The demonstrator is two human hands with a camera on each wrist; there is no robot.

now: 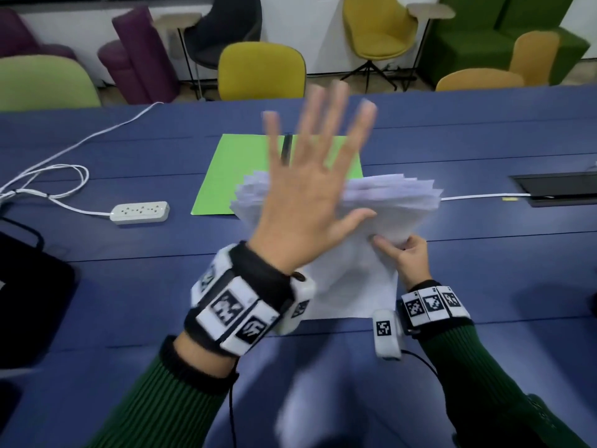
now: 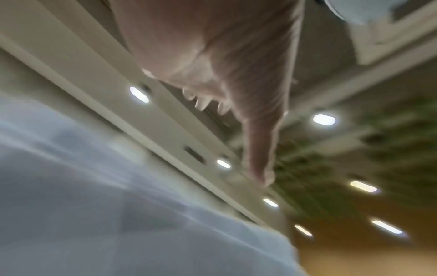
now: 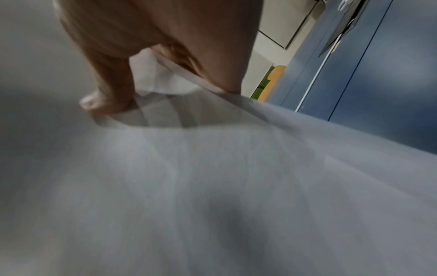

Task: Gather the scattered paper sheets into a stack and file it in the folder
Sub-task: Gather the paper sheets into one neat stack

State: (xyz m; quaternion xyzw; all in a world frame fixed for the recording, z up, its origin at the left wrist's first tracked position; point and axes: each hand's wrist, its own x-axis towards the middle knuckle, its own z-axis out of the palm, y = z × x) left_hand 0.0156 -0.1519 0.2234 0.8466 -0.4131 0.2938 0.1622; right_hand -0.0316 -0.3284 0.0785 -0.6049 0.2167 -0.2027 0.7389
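Nearest the head camera, the left hand (image 1: pixel 300 205) is raised with its fingers (image 1: pixel 336 124) spread straight and blurred, grasping nothing, its palm toward the stack of paper sheets (image 1: pixel 387 208). Both wrists wear bands (image 1: pixel 235 305) of black-and-white square code tiles; they carry patterns, with no readable words. At about four o'clock from the left hand, the right hand (image 1: pixel 408 257) pinches the near corner of the stack, thumb on top, lifting that end so the sheet edges fan out unevenly. One loose sheet (image 1: pixel 352 286) lies flat on the blue bench (image 1: pixel 129 286) beneath. Behind the stack, toward twelve o'clock, the green folder (image 1: pixel 226 176) lies flat with a dark pen (image 1: pixel 286 150) on it. At nine o'clock sits a white power strip (image 1: pixel 139 212) with its cable. No label shows on folder or paper.
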